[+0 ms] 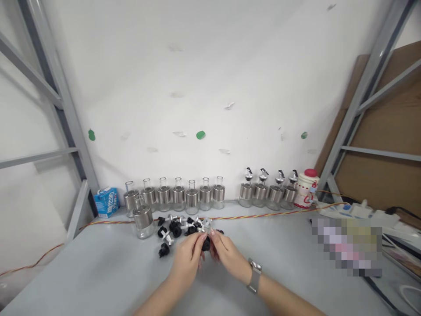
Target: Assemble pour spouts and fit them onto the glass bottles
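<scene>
In the middle of the table, my left hand (188,253) and my right hand (229,256) meet with fingertips pinched together. Between them is a bottle pourer (206,244), its black stopper part showing below the thumbs. The fingers hide much of it. Just behind and to the left of my hands lies a pile of loose pourers (176,229) with black stoppers and silver or white spouts. One black stopper piece (163,250) rests apart, nearer my left wrist. A glass bottle with a steel sleeve (143,218) stands left of the pile, without a pourer.
Several open glass bottles (178,195) line the wall. Several more with pourers fitted (261,193) stand to the right, beside a cream jar with a red lid (305,188). A blue carton (107,202), a twisted cable (256,216) and power strips (371,213) are also there.
</scene>
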`<move>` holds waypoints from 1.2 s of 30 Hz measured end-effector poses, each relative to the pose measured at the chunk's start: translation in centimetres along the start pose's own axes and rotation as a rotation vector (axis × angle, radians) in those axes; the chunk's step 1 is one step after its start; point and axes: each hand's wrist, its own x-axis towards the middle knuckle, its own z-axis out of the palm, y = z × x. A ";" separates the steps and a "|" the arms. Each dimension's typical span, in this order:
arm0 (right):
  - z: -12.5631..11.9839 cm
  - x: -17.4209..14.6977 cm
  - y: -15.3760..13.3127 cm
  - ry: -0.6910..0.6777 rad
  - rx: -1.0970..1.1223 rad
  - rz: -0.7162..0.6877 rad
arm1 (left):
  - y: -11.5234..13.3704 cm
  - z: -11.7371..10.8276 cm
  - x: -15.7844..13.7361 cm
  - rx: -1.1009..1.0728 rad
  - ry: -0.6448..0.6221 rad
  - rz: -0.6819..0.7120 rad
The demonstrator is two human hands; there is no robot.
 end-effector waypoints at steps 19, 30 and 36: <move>1.5 0.0 0.8 0.246 0.337 0.129 | 0.9 1.2 -0.7 -0.361 -0.034 -0.117; 1.4 -0.3 -0.4 0.118 0.281 0.012 | 0.4 -0.1 -0.8 0.212 -0.055 0.096; 0.8 -0.7 -0.9 0.158 0.212 0.001 | 0.6 0.1 -1.0 0.196 -0.100 0.098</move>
